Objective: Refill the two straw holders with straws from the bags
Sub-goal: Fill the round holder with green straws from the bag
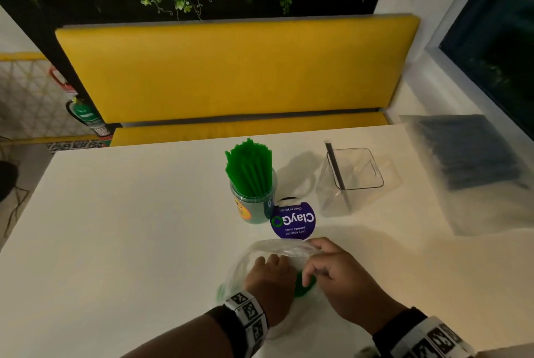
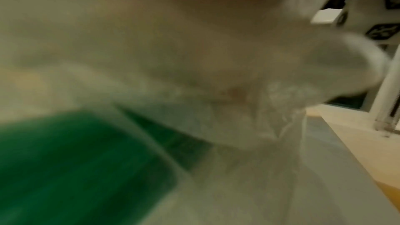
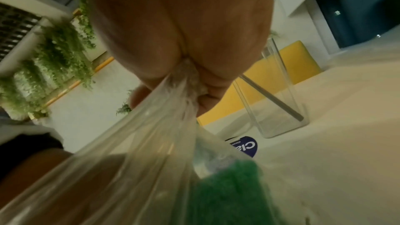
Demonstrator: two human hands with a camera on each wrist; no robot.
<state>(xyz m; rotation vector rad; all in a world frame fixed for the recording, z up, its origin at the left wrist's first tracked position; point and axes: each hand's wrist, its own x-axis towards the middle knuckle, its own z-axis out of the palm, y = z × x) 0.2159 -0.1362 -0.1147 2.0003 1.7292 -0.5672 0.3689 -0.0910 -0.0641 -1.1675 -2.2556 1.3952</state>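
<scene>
A clear plastic bag of green straws (image 1: 284, 249) lies at the table's near edge under both hands. My left hand (image 1: 270, 269) curls its fingers into the bag's plastic near the mouth. My right hand (image 1: 328, 266) pinches a bunch of the plastic (image 3: 186, 78) between thumb and fingers. Green straws (image 3: 227, 194) show through the bag (image 2: 238, 160), blurred in the left wrist view as a green mass (image 2: 75, 168). Beyond stands a round jar holder (image 1: 254, 207) full of green straws (image 1: 250, 168). To its right a clear square holder (image 1: 354, 175) has one black straw (image 1: 336, 168).
A bag of black straws (image 1: 474, 155) lies at the table's right edge. A round purple sign (image 1: 292, 222) stands between the jar and my hands. A yellow bench (image 1: 231, 74) runs behind the white table (image 1: 130, 227), with plants above it.
</scene>
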